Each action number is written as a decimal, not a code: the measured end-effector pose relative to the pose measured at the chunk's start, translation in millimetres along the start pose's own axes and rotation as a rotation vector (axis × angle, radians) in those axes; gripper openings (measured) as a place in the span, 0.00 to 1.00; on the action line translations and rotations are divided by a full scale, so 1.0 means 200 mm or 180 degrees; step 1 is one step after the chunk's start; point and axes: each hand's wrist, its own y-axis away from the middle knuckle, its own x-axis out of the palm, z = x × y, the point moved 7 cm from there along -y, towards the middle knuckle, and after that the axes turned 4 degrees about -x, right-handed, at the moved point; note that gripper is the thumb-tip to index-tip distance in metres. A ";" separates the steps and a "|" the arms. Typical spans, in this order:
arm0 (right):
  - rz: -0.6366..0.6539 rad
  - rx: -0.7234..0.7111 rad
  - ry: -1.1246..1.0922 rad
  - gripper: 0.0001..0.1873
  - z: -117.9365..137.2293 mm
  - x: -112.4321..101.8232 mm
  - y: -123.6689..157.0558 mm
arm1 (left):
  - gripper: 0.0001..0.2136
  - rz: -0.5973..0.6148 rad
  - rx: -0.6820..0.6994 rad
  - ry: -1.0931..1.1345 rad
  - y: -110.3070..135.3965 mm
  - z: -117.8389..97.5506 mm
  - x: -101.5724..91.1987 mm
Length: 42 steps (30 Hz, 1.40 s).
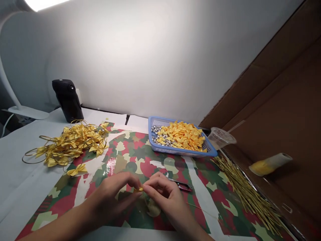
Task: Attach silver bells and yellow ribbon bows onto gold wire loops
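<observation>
in the head view, the left hand [110, 192] pinches a yellow piece [140, 189] between thumb and finger, low in the middle, above a patterned sheet [139, 152] on the surface [22, 174]. the right hand [169, 195] is closed to a narrow pinch on the same piece, its fingertips meeting the left's. snips [184, 186] lie just beyond the right hand, partly hidden by it.

farther back, a blue basket [175, 152] holds yellow bows [189, 135] and silvery beads [164, 140], the beads mostly at its left. a cup [220, 138] tilts beside its right end; stems [247, 194] lie bundled along the right. to the left, yellow flowers [75, 142] with looped stems sit heaped in front of a black device [68, 100].
</observation>
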 end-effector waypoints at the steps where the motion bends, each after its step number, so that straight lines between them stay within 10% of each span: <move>1: 0.0013 0.0006 -0.0028 0.16 0.00 0.00 0.00 | 0.07 -0.0025 0.0028 -0.0082 0.00 -0.01 0.00; 19: 0.0171 0.0101 -0.0585 0.22 0.03 0.02 0.01 | 0.10 0.0380 0.0204 -0.0031 0.05 -0.02 0.08; 33: -0.1846 -0.0744 -0.1612 0.13 0.12 -0.67 -0.11 | 0.15 0.1300 0.1038 -0.0447 0.08 -0.20 0.17; 42: -0.2077 -0.1035 -0.1605 0.15 0.15 -0.77 -0.09 | 0.14 0.1579 0.1130 -0.0574 0.09 -0.22 0.19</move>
